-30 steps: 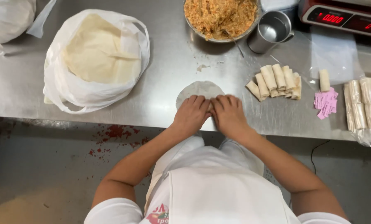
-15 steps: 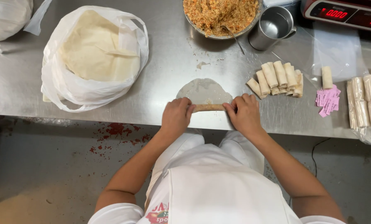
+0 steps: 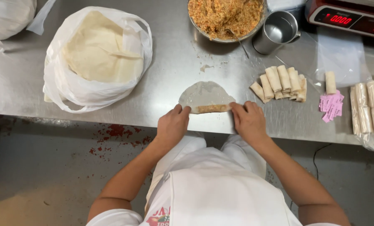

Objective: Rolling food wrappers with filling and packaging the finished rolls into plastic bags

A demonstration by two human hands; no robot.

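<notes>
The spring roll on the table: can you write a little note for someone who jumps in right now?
Left hand: fingertips pinch the left end of the half-rolled spring roll.
Right hand: fingertips pinch the right end.
The roll lies at the near edge of its round wrapper on the steel table.
Done: filling is on and the first fold is over it; a pile of finished rolls lies to the right.
Left: the far part of the wrapper is still flat and unrolled.
Supplies: bag of wrappers far left, bowl of filling at the back.
</notes>
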